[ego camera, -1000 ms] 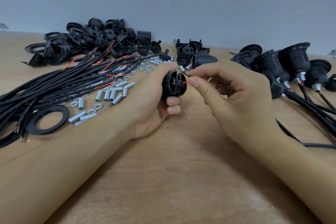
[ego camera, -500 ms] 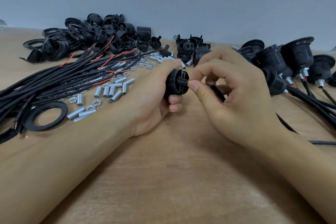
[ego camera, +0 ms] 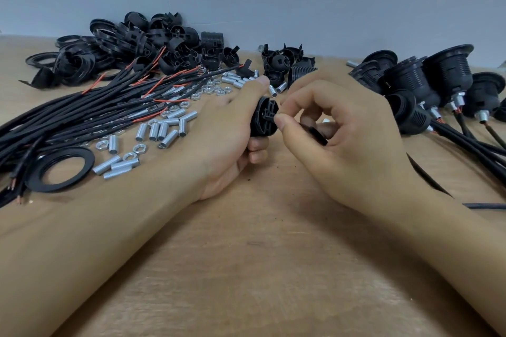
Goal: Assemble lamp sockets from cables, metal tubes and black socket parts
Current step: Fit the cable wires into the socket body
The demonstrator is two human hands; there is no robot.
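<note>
Black plastic socket body (ego camera: 263,117) sat above the wooden table (ego camera: 273,254), gripped around its ribbed side by the left hand (ego camera: 232,139); it looked light and stiff. Right hand (ego camera: 342,139) pinched a thin wire at its end, best held close to the tip
</note>
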